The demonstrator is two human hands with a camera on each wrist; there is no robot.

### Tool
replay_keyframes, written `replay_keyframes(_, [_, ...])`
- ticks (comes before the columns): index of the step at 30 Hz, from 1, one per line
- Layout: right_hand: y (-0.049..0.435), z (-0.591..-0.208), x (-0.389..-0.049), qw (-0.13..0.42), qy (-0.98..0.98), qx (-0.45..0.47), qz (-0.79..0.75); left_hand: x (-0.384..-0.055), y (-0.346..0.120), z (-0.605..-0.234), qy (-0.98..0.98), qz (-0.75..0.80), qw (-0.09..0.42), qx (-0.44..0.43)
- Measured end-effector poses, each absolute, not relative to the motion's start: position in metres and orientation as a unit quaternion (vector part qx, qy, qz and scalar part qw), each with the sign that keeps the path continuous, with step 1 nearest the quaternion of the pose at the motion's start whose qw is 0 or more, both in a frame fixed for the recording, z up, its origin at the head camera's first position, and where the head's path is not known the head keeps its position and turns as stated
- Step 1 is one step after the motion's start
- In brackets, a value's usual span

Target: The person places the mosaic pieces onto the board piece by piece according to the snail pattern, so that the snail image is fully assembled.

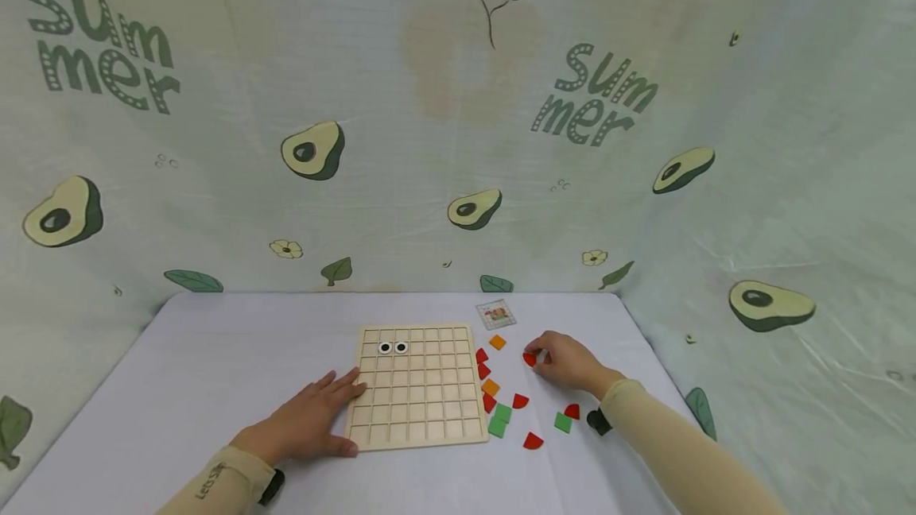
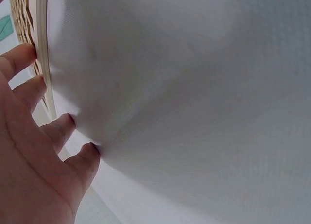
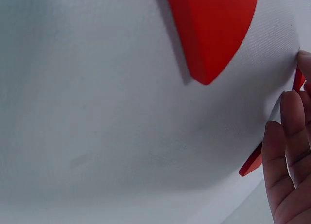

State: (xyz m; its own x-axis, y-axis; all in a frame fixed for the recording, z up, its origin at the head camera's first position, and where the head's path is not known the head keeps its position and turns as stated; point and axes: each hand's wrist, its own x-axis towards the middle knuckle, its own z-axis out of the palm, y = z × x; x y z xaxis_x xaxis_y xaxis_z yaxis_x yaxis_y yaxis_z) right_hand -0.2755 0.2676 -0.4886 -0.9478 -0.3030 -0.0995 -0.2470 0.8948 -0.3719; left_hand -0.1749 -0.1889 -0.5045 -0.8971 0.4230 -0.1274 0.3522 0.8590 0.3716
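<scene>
A wooden grid board (image 1: 418,396) lies flat on the table, two round eye pieces (image 1: 393,348) side by side in cells near its upper left. My left hand (image 1: 315,416) rests along the board's left edge with fingers spread. In the left wrist view, fingertips touch the board's side (image 2: 43,49) and others press on the cloth. Right of the board, my right hand (image 1: 568,362) pinches a red quarter-circle piece (image 1: 529,358) between thumb and fingers, low over the table. The right wrist view shows this pinched piece (image 3: 299,78) at the right edge, partly hidden by fingers.
Between board and right hand lie more red quarter-circle pieces (image 1: 520,401), orange squares (image 1: 497,342) and green squares (image 1: 497,427). A green square (image 1: 563,422) and a red piece (image 1: 572,412) sit near the right wrist. A picture card (image 1: 496,314) lies behind them. A printed cloth hangs behind the table.
</scene>
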Motion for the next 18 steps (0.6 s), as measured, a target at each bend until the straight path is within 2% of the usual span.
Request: replay_keyframes(18, [0.2674,-0.4871,-0.2771,0.076,0.97,-0.15,-0.176,-0.1739,-0.1878,-0.5002,0.958,0.174,0.11,0.2])
